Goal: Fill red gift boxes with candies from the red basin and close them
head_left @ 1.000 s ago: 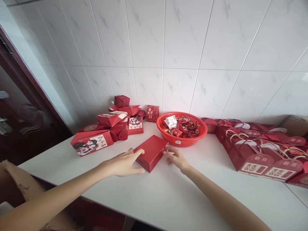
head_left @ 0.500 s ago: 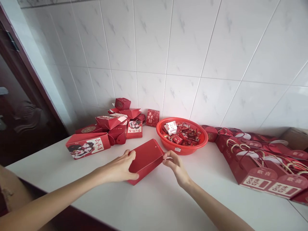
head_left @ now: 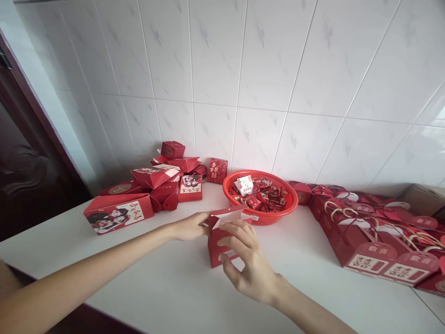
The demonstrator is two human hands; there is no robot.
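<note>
A red paper box (head_left: 214, 253) stands upright on the white table, its top open with flaps raised and a pale inside showing. My left hand (head_left: 192, 226) is closed on its left side near the top edge, with the fingertips partly hidden behind the box. In front of the box is my right hand (head_left: 248, 257), its fingers bent and apart near the top flap and its thumb lower down. Whether those fingertips touch the cardboard is hard to tell. Just behind stands a red plastic basket (head_left: 294, 200) of small wrapped sweets (head_left: 267, 192).
Several red boxes, one with a printed couple (head_left: 116, 215), are piled at the back left. A small red box (head_left: 218, 170) leans at the tiled wall (head_left: 264, 69). Rows of red gift boxes with rope handles (head_left: 378, 260) line the right side of the table (head_left: 167, 287).
The box has gone from lying tilted to upright, and its open top now faces up. My right hand has moved from its right edge to its front. The view has shifted slightly.
</note>
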